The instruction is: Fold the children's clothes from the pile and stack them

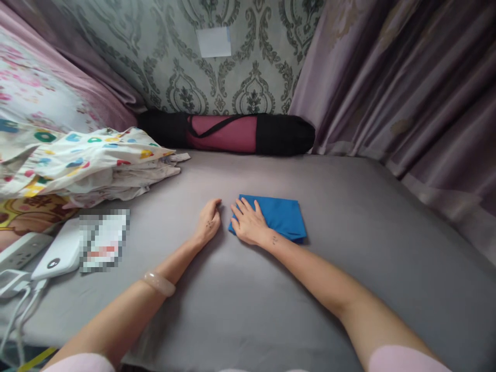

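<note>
A folded blue cloth (284, 214) lies flat on the grey-covered surface in front of me, a neat rectangle with its folded layers showing along the near edge. My right hand (250, 222) rests palm down on its left part, fingers spread and pointing away to the left. Just left of the cloth, apart from it, my left hand (210, 222) stands on its side with slightly bent fingers. Nothing shows in it, though its palm side is partly hidden. A pale bangle (158, 284) circles the left forearm.
A black and maroon long bag (222, 134) lies along the patterned wall. On the left are a pile of printed fabric (89, 160), a white power bank (62, 250), a blurred-out packet (106, 240) and a power strip (25, 250) with cables. Purple curtains (387, 77) hang at right.
</note>
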Demonstrator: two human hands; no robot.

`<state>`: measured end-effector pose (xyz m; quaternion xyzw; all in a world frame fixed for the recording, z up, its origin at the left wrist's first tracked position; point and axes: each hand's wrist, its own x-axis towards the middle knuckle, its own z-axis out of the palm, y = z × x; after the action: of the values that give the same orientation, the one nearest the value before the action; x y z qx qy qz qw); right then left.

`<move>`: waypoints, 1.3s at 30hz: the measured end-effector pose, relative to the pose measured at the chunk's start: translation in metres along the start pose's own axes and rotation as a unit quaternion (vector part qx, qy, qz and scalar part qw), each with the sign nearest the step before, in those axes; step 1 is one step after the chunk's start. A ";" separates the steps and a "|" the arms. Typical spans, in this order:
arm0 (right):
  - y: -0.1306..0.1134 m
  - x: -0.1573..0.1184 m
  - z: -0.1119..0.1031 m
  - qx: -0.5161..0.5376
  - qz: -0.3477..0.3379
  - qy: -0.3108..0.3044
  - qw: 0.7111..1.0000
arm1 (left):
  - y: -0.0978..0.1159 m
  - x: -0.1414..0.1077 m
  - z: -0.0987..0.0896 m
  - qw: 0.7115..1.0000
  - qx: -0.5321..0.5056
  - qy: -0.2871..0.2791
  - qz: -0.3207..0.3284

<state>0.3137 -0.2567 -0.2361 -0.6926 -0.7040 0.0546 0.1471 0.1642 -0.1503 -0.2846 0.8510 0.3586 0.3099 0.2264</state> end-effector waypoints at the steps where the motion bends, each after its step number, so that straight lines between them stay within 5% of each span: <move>1: -0.001 0.001 0.006 0.004 0.003 -0.009 1.000 | 0.001 0.000 0.000 1.000 0.003 -0.004 0.002; 6: 0.008 -0.003 0.002 0.076 -0.010 -0.053 0.996 | 0.001 -0.001 0.002 0.999 0.027 -0.010 0.022; 9: 0.030 -0.014 -0.022 0.137 0.002 0.016 0.990 | 0.001 -0.002 0.003 0.999 0.042 -0.012 0.032; 13: 0.079 -0.049 -0.057 0.103 0.192 0.127 0.968 | 0.001 -0.003 0.002 0.997 0.064 -0.014 0.050; 16: 0.111 -0.077 -0.071 0.041 0.339 0.054 0.938 | 0.002 -0.003 0.002 0.995 0.079 -0.018 0.057; 18: 0.120 -0.089 -0.071 0.020 0.370 0.011 0.929 | 0.003 -0.003 0.002 0.994 0.090 -0.025 0.061; 25: 0.099 -0.081 -0.048 -0.008 0.352 0.040 0.935 | 0.004 -0.002 -0.001 0.990 0.114 -0.041 0.073; 30: 0.082 -0.072 -0.051 0.061 0.347 0.035 0.935 | 0.000 -0.002 0.000 0.989 0.125 -0.038 0.066; 39: 0.092 -0.076 -0.045 0.322 0.376 0.126 0.859 | -0.008 0.000 0.000 0.989 0.126 -0.060 0.056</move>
<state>0.4145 -0.3342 -0.2291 -0.8197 -0.3083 0.2415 0.4181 0.1601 -0.1446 -0.2892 0.9086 0.3321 0.2231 0.1203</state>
